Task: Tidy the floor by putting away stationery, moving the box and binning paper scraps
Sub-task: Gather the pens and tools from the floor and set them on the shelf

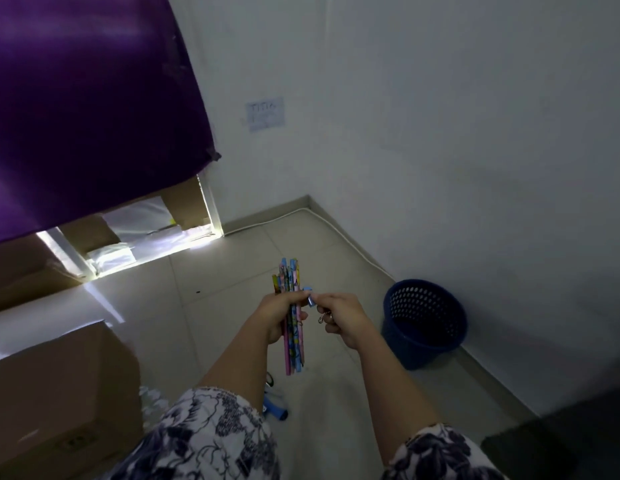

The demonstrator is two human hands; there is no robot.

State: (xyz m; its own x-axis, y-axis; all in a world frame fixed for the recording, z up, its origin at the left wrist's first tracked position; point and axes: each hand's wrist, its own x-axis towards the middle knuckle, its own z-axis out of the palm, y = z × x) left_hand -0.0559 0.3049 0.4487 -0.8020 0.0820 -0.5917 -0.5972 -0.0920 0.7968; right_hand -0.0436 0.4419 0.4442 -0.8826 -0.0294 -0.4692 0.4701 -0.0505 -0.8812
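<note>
We hold a bunch of pencils [292, 313] in our left hand [279, 315], its fingers wrapped around the middle of the bunch. Our right hand [339, 318] pinches a small blue cap [310, 299] at the pencils, with a metal clip [322, 318] tucked under its fingers. The bunch hangs loose at the bottom, so a pencil could slide out onto the floor [232, 289]. The clip may drop too. The box [62, 393] waits at left and the bin [424, 322] at right.
</note>
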